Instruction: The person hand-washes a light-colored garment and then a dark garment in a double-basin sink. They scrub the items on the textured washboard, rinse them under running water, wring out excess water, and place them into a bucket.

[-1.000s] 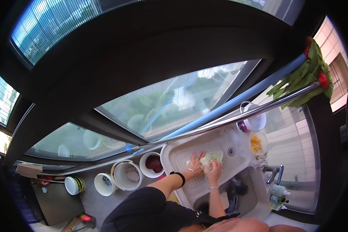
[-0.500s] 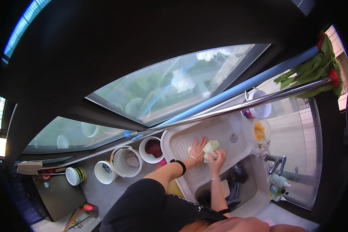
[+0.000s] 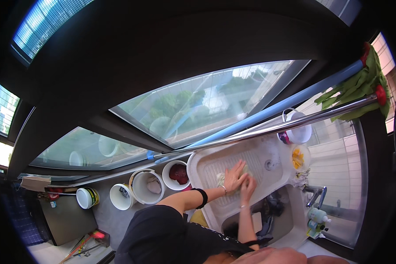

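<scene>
A pale green cloth (image 3: pixel 220 179) lies bunched on the ribbed washboard slope (image 3: pixel 252 159) of a whitish laundry sink. My left hand (image 3: pixel 234 177) presses on it, fingers stretched out and lying flat, covering much of it. Close against that hand, my right hand (image 3: pixel 247 186) has its fingers curled on the cloth's right side; the exact grip is partly hidden. Nearer to me, the deep basin (image 3: pixel 287 220) holds dark cloths (image 3: pixel 273 206) and a pale block-like piece (image 3: pixel 255 218).
White buckets (image 3: pixel 146 187) stand left of the sink, one with dark red contents (image 3: pixel 178 174). A tap (image 3: pixel 316 196) and bottles (image 3: pixel 317 215) line the right edge. A dish with yellow pieces (image 3: pixel 298 158) sits behind. Mop poles (image 3: pixel 268 130) cross above the sink's far side.
My left hand has slid forward and right over the cloth, which now shows less and lies flatter. My right hand has moved slightly nearer to me. The view has shifted a little.
</scene>
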A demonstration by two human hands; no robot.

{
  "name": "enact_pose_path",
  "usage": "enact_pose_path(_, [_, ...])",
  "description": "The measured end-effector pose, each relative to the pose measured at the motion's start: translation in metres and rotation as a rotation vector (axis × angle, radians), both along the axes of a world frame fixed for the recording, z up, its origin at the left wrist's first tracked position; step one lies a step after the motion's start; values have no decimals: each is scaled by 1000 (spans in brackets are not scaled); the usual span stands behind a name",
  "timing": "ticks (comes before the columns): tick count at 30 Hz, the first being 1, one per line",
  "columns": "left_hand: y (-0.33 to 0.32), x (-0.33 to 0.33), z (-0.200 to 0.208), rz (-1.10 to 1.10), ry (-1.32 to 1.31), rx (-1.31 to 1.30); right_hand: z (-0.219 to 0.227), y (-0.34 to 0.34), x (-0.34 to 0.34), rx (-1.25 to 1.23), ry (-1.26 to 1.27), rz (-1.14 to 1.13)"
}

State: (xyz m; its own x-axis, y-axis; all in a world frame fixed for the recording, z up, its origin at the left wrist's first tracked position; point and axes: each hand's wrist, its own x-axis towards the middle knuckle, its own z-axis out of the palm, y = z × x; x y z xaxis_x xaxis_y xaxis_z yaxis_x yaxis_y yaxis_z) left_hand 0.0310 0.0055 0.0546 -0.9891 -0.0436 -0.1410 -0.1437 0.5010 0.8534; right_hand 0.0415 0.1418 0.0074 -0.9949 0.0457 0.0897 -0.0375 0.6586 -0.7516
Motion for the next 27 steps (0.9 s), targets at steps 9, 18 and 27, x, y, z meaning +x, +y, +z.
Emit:
enact_pose_path(9, [33,-109,-39,-112,-11,-419,-24,17,-116,257,-182,-86])
enact_pose_path(18, [7,36,8,-360,-9,-525,4,-15,14,-197,-34,-367])
enact_pose_path(27, [29,-62,-7,-338,-48,-402,-13,25,-87,-44,-330,-142])
